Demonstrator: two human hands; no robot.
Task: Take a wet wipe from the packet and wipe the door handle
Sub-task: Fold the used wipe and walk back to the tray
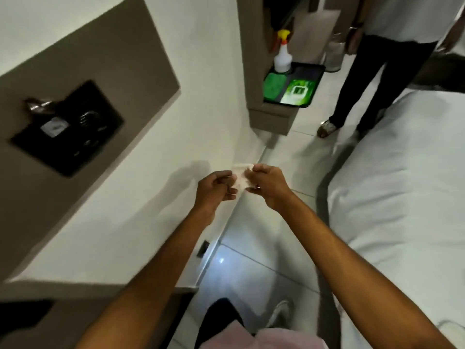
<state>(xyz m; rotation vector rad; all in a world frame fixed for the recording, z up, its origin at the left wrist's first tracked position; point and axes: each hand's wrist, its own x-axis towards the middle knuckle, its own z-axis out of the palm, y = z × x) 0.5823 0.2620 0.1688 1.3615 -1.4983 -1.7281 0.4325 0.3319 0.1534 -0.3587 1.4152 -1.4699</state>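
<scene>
The wet wipe [240, 178] is already out, pinched between the left hand [216, 188] and right hand [268, 183], each grip closed on an edge. The door handle [37, 105], up left, looks unwiped; the packet [298, 91] lies well apart.

Open air lies between the raised hands and the blurred door handle [37, 105] up left, seemingly unobstructed, while the bed [402, 185] crowds the right and a standing person [372, 71] blocks the aisle ahead.
</scene>
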